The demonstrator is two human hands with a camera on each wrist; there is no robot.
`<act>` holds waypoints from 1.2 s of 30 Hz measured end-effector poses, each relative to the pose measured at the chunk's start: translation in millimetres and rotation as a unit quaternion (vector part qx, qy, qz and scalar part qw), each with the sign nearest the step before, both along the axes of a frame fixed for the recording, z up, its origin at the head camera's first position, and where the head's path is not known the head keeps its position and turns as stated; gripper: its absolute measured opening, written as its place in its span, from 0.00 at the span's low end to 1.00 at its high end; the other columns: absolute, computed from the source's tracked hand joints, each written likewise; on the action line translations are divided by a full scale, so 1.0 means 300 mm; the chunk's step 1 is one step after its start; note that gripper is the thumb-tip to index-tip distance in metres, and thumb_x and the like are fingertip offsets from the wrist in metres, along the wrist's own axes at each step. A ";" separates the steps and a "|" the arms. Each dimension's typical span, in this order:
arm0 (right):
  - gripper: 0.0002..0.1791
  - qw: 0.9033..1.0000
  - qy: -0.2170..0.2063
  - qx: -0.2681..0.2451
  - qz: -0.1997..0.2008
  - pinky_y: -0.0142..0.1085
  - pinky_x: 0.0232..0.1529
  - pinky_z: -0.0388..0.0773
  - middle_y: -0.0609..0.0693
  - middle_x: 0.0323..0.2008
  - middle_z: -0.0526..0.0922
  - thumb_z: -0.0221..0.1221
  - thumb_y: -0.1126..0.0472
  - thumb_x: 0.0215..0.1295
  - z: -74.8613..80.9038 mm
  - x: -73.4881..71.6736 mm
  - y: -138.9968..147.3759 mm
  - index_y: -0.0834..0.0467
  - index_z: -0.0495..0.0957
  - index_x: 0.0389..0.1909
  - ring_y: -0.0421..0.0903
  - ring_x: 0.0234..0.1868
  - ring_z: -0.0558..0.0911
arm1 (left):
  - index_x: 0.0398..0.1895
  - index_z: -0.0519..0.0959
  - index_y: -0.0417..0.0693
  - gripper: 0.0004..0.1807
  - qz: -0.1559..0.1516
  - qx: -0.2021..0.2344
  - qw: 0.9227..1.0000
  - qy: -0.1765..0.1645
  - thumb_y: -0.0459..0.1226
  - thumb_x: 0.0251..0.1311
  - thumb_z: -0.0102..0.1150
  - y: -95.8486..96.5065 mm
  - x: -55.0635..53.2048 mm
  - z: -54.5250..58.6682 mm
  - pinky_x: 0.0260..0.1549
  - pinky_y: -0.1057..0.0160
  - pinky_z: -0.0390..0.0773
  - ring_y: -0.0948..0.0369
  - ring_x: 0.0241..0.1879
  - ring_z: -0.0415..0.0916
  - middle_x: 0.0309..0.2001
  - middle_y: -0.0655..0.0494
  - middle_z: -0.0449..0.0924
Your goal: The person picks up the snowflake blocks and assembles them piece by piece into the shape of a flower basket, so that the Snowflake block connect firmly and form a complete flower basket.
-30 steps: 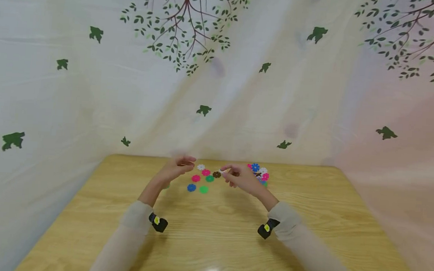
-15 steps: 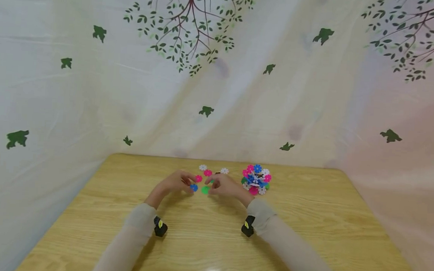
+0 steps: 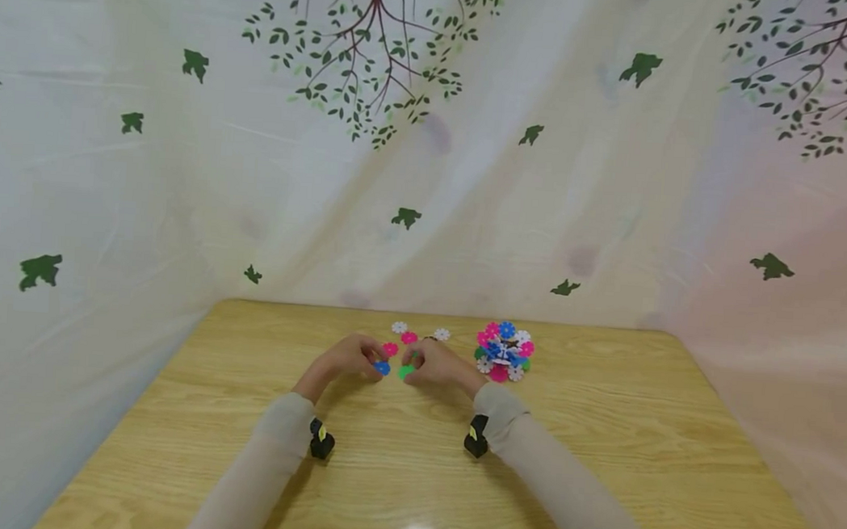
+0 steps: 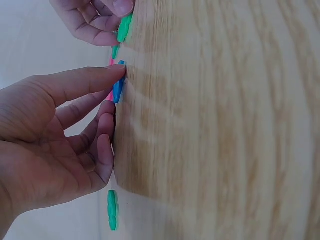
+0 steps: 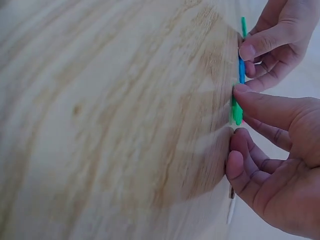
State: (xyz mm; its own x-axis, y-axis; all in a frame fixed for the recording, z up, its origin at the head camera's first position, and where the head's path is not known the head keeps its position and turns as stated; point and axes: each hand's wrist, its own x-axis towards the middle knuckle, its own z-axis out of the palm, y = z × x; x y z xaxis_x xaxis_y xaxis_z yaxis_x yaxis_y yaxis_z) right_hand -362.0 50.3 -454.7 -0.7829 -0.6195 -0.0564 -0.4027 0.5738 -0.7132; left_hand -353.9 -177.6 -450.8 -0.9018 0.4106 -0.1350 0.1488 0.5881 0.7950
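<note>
left hand [image 3: 346, 357]: fingers curled, pinching one blue flower-shaped plastic-looking disc [image 3: 384, 368] at the wooden table [image 3: 397, 457]. right hand [image 3: 440, 364]: likewise, on one green flower-shaped plastic-looking disc [image 3: 405, 372], just beside. a disc could slip free (thin rims, shallow fingertip hold, probably the cause).

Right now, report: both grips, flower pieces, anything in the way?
Left grip touching blue disc, right grip touching near green disc; firm pinch unclear. Pink disc close beyond blue. Built cluster apart, to the right.
</note>
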 end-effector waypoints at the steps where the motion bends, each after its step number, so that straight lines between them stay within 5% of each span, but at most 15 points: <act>1: 0.11 1.000 0.002 -0.003 -0.001 0.30 0.40 0.75 0.57 0.38 0.83 0.70 0.68 0.59 -0.001 0.000 0.003 0.64 0.82 0.42 0.42 0.38 0.77 | 0.45 0.83 0.31 0.16 -0.001 0.000 1.000 -0.001 0.27 0.52 0.72 0.001 0.002 0.002 0.33 0.68 0.72 0.62 0.33 0.71 0.35 0.45 0.80; 11: 0.16 0.999 0.011 -0.044 0.002 0.29 0.37 0.77 0.59 0.35 0.82 0.68 0.78 0.48 -0.013 0.013 0.028 0.67 0.79 0.39 0.44 0.36 0.79 | 0.41 0.79 0.36 0.14 0.000 0.007 1.000 -0.015 0.27 0.53 0.73 0.007 0.013 -0.015 0.38 0.67 0.75 0.59 0.39 0.74 0.38 0.49 0.79; 18: 0.14 0.998 0.005 -0.069 0.012 0.34 0.41 0.82 0.61 0.40 0.83 0.65 0.78 0.53 -0.016 0.030 0.057 0.66 0.81 0.42 0.49 0.42 0.83 | 0.45 0.80 0.38 0.11 -0.013 0.031 0.999 -0.012 0.28 0.60 0.68 0.011 0.033 -0.029 0.40 0.63 0.79 0.55 0.44 0.78 0.45 0.44 0.83; 23: 0.13 0.994 -0.013 -0.112 -0.011 0.37 0.39 0.83 0.60 0.40 0.85 0.65 0.75 0.59 -0.010 0.043 0.078 0.66 0.83 0.45 0.46 0.40 0.82 | 0.53 0.80 0.33 0.17 -0.017 0.090 0.996 -0.012 0.29 0.61 0.65 0.017 0.045 -0.025 0.41 0.62 0.79 0.57 0.45 0.76 0.46 0.44 0.82; 31: 0.15 0.966 -0.045 -0.241 -0.080 0.56 0.46 0.83 0.65 0.41 0.84 0.61 0.71 0.68 0.071 0.056 0.095 0.70 0.80 0.54 0.42 0.36 0.83 | 0.63 0.75 0.32 0.23 0.029 0.214 0.975 -0.053 0.34 0.69 0.60 0.043 0.061 0.030 0.62 0.45 0.78 0.60 0.48 0.81 0.53 0.48 0.82; 36: 0.13 0.948 -0.022 -0.295 -0.115 0.48 0.45 0.85 0.66 0.40 0.84 0.61 0.71 0.69 0.123 0.063 0.091 0.70 0.81 0.53 0.50 0.38 0.85 | 0.64 0.73 0.29 0.23 0.061 0.275 0.958 -0.062 0.34 0.70 0.59 0.079 0.066 0.074 0.60 0.47 0.80 0.61 0.43 0.83 0.47 0.53 0.83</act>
